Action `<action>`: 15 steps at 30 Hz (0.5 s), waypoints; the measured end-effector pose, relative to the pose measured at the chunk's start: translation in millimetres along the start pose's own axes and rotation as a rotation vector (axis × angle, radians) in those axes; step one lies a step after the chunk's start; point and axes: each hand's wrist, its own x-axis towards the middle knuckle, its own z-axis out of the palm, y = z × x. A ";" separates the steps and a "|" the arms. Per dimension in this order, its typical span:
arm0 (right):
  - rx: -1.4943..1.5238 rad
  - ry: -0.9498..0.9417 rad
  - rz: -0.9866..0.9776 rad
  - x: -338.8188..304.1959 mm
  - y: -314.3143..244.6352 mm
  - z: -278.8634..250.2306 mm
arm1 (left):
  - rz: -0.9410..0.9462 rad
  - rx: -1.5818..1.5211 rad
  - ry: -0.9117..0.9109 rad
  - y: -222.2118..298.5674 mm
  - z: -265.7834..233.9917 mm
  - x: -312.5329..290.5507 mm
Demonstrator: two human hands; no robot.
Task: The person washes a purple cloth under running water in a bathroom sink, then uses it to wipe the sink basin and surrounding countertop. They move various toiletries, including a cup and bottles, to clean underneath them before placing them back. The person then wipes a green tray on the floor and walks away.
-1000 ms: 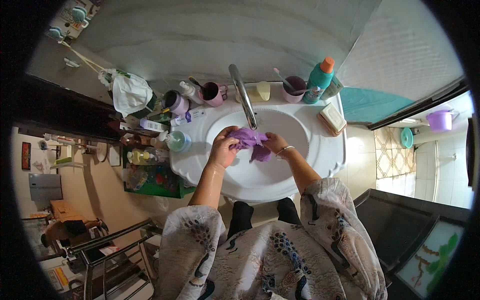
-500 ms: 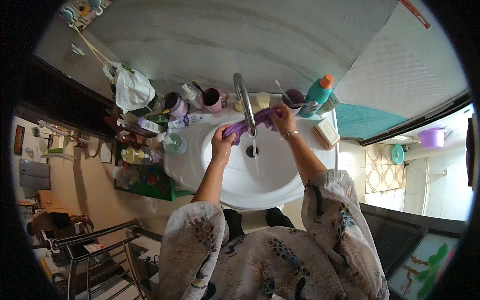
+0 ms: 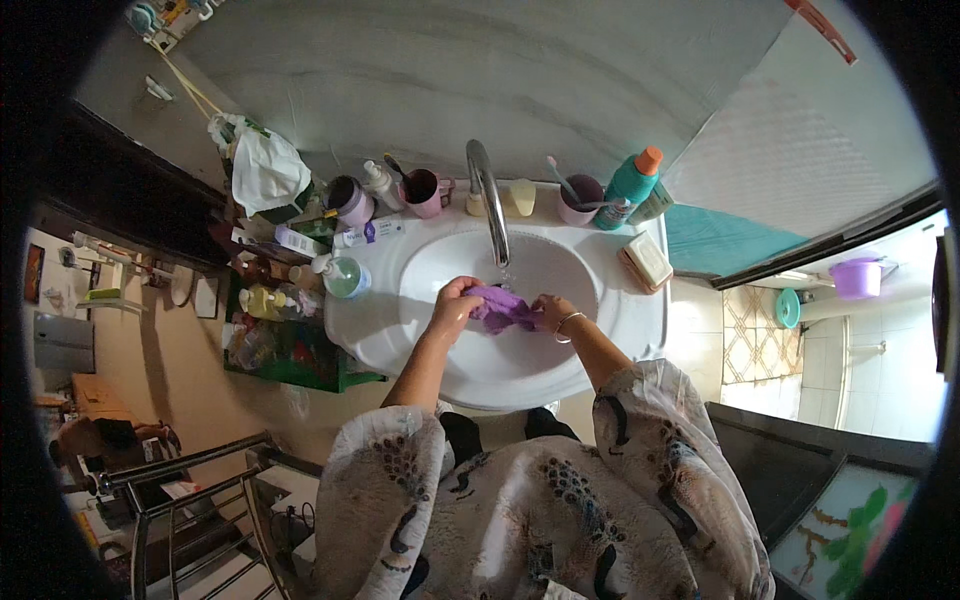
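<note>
A wet-looking purple cloth [image 3: 503,308] is stretched between my two hands, low over the white washbasin [image 3: 420,372]. My left hand [image 3: 458,306] grips its left end, fingers closed on it. Its right end is pinched in my right hand [image 3: 550,313], above a wrist with a silver bangle. Just beyond the cloth, water runs from the curved chrome tap [image 3: 484,190] and meets the cloth's far edge. The cloth hides the drain.
Along the back ledge stand pink cups [image 3: 424,196], a white pump bottle [image 3: 380,184] and a teal bottle with an orange cap [image 3: 632,188]. A soap bar [image 3: 648,262] lies at the right, a hand-soap bottle [image 3: 346,277] at the left. A metal rack [image 3: 190,510] is behind at lower left.
Both hands have drawn the purple cloth toward me, from behind the tap to the basin's middle. They are closer together, and the cloth is bunched rather than stretched long.
</note>
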 end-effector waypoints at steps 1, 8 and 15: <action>0.028 -0.021 -0.033 -11.5 -0.8 3.6 | -0.005 0.052 -0.089 2.6 6.6 -8.3; 0.451 -0.029 -0.316 -36.6 -28.7 43.0 | -0.084 -0.140 -0.228 36.7 30.1 -50.3; 0.418 0.052 -0.211 -77.8 -61.3 5.0 | -0.036 -0.226 -0.252 56.8 12.5 -56.6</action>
